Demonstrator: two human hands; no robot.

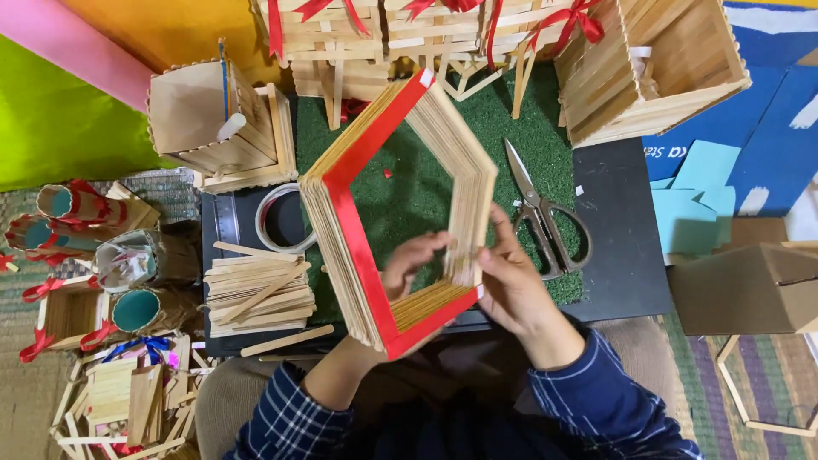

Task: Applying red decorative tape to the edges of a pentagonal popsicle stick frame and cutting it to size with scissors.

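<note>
Both hands are holding a hexagonal frame (388, 213) built of stacked wooden craft sticks with red ribbon along its upper face, tilted up over the near edge of the green mat (409, 192). The left hand (409, 264) is reaching through the frame's opening from below, its fingers curling against the inner side of the lower right wall. The right hand (511, 285) is pinching that same wall from outside, thumb and fingers closing on the sticks near the frame's lower right corner. A pair of scissors (541, 217) is lying on the mat just right of the frame, near the right hand. A loose pile of sticks (260, 294) is sitting on the black board (613, 255) by its left edge, beside a roll of tape (281, 217).
</note>
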